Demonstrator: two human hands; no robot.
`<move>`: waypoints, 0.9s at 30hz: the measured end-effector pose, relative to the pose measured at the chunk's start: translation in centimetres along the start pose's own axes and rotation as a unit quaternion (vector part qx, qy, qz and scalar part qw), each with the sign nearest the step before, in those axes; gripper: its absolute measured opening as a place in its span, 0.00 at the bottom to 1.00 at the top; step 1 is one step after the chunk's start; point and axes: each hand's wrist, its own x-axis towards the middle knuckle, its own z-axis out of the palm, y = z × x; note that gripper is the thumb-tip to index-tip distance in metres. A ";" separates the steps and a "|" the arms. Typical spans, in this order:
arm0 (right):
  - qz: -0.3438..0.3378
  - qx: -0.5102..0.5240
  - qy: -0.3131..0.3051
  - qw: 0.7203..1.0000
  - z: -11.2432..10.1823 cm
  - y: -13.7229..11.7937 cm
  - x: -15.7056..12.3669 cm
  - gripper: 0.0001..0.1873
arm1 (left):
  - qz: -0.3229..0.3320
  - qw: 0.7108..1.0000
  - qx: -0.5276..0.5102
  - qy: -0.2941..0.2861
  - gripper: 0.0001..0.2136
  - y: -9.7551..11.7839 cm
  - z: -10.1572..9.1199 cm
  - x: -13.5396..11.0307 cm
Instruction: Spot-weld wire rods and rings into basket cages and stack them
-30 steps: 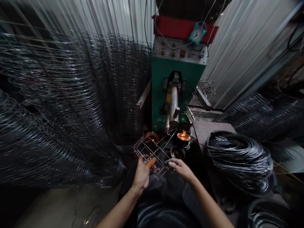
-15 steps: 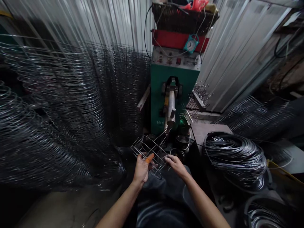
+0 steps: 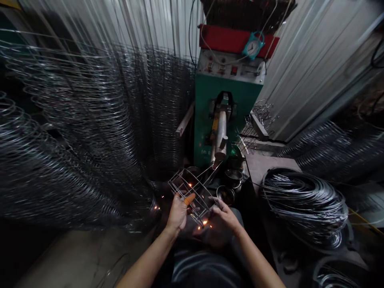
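Observation:
A small wire rack (image 3: pixel 194 185) of thin crossed rods is held in front of the green spot welder (image 3: pixel 204 108). Its far corner meets the tip of the machine's round electrode arm (image 3: pixel 221 134). My left hand (image 3: pixel 178 214), with orange coverings on thumb and finger, is closed round the rack's near left side. At the right corner, my right hand (image 3: pixel 226 216) pinches the wire; its fingertips are partly hidden. Bright orange sparks (image 3: pixel 205 223) fly around the rack and between my hands.
Tall stacks of wire rings (image 3: pixel 102 108) crowd the left side. To the right, a large coil of wire (image 3: pixel 306 204) lies by a low bench (image 3: pixel 271 162). Small round pans (image 3: pixel 233 177) sit below the machine. A turquoise clock (image 3: pixel 253 47) hangs on the welder's red top.
Sparks have appeared around the rack. The view has shifted, so the machine appears slightly further right. Both hands stay on the rack, close to where they were.

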 end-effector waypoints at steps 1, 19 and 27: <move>0.003 -0.004 0.005 1.000 0.2 -0.1 -0.6 0.22 | -0.011 1.000 -0.003 -0.009 0.25 0.2 -0.2 -0.3; 0.050 0.083 0.071 0.993 6.4 -8.1 -4.2 0.18 | 0.470 0.586 0.585 -0.306 0.30 -1.6 -10.4 -4.9; -0.003 -0.029 0.006 1.000 8.5 -8.8 -7.1 0.21 | 0.450 0.729 0.470 -0.215 0.13 -3.0 -13.4 -6.6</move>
